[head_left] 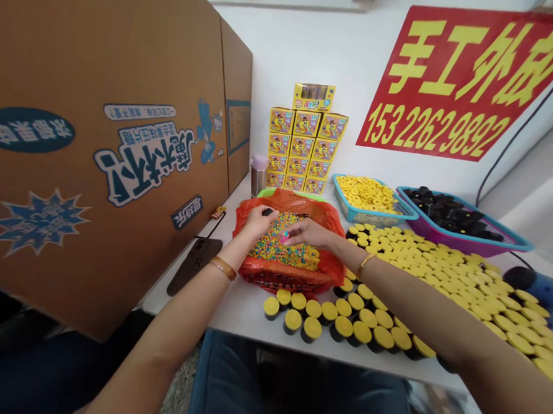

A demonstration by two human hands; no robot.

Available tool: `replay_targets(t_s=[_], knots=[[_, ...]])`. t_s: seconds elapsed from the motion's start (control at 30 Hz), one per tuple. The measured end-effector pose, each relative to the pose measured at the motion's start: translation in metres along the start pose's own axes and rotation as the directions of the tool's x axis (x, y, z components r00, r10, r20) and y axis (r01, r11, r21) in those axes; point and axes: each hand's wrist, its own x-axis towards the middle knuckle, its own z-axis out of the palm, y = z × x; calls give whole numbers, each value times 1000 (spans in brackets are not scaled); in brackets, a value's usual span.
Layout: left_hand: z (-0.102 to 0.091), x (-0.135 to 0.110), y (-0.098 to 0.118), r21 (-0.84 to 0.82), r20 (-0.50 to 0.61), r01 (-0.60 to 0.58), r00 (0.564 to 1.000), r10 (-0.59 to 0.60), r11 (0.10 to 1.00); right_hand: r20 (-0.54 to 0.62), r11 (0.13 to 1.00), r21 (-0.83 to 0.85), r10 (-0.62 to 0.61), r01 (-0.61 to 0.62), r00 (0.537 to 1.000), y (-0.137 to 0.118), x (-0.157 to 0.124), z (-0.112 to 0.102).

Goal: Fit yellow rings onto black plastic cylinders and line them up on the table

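At the centre of the frame, in the head view, the left hand point(258, 223) and right hand point(307, 232) work close together, low over a heap of small multicoloured candies point(278, 248) in an orange-red plastic bag point(287, 271). The left hand's fingers point(270, 214) curl downward, with a small dark piece at their tips; whether they grip it is hard to tell. The right hand's fingers point(292, 233) reach out loosely beside a pink piece point(284, 237), but their hold is also unclear. Keeping both hands this low puts them right at the heap, with the bag's rim spread around it. Just below, on the white table point(245, 333), stands a row of black cups with yellow lids point(313, 315). To the lower right lie many loose yellow lids point(441, 279). At the upper right sit a blue basket of yellow discs point(366, 194) and a purple tray of black cups point(453, 221).
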Motion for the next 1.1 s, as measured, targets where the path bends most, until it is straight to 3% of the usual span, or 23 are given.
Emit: replay_targets(t_s=[0.07,0.17,0.27,0.37,0.43,0.57,0.67,0.77,0.83,0.93,1.1], knots=[[1,-1,1,-55,42,4,999,-2,998,-95,997,76,-14,21,995,-7,-4,-8],[4,-5,4,-161,196,56,980,-23,985,-229,997,49,-53,66,972,-16,-6,-19],[7,-12,9,-215,321,94,947,-20,972,-297,990,-111,-112,82,948,-22,-7,-26],[8,-15,11,-239,395,86,919,16,967,-270,920,-382,-200,86,942,-30,-9,-27],[8,-15,11,-251,425,102,905,15,963,-220,800,-593,-271,92,937,-38,-11,-26],[8,-12,7,-266,489,184,872,-32,946,-46,448,-887,-321,109,946,-58,-14,-19],[9,-11,6,-274,529,182,849,-10,944,70,200,-971,-289,131,955,-71,-12,-11],[9,-12,8,-284,546,173,838,10,943,183,60,-976,-288,208,940,-78,-9,-7],[9,-13,9,-301,548,180,836,16,937,208,50,-971,-316,235,926,-79,-8,-9],[9,-13,7,-322,537,202,843,3,925,162,124,-969,-345,216,924,-75,-7,-18],[9,-12,5,-288,511,191,859,-18,938,-67,432,-898,-318,81,946,-50,-7,-34]])
